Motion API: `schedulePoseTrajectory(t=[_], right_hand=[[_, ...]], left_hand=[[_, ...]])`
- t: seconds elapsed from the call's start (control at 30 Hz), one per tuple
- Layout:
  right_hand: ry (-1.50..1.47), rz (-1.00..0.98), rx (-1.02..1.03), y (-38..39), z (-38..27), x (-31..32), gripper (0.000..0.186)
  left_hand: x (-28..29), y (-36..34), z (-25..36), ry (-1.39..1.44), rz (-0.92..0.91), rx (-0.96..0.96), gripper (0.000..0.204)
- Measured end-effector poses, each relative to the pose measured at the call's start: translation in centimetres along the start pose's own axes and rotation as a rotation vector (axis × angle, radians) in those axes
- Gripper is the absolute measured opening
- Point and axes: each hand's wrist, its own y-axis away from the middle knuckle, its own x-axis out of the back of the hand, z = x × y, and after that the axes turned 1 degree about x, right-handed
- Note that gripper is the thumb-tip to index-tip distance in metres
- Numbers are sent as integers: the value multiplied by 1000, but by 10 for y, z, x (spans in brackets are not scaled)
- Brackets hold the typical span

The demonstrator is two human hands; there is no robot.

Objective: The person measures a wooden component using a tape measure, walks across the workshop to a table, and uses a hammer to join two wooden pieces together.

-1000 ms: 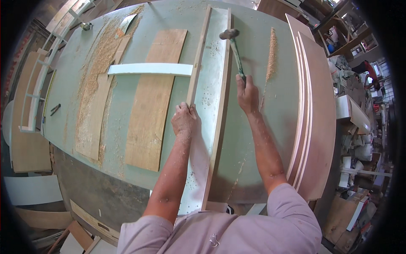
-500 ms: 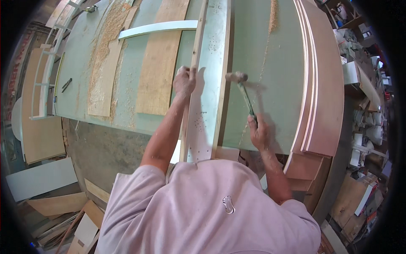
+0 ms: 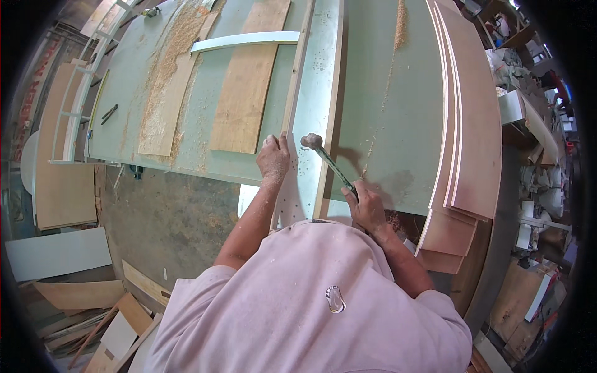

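My right hand (image 3: 369,206) is wrapped round the handle of a hammer (image 3: 336,166). The hammer's head is over the long white panel (image 3: 304,180), which has small dark holes in it. Wooden strips run along both long sides of this panel. My left hand (image 3: 273,158) is closed at the left wooden strip (image 3: 297,68), its fingertips pressed together near the strip's top edge. Anything small between those fingers is too hidden to make out. The far end of the panel runs out at the top of the view.
Beneath lies a green tabletop (image 3: 385,161). Left of the panel are a pale curved strip (image 3: 245,40), a plywood board (image 3: 239,118), sawdust (image 3: 163,81) and pliers (image 3: 110,113). Stacked thin sheets (image 3: 476,124) line the right side. Offcuts (image 3: 81,295) lie at lower left.
My left hand has slid toward me along the left strip. The hammer has swung from right of the panel to above it, my right hand moving nearer and leftward.
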Motion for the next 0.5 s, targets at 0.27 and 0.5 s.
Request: schedulePoseTrajectory(t=[0.27, 0.5], right_hand=[[186, -120, -77, -6, 2, -18, 34], [172, -5, -23, -14, -33, 21, 32]], left_hand=[[-3, 0, 0, -52, 30, -12, 46], [-6, 1, -3, -87, 67, -33, 47]])
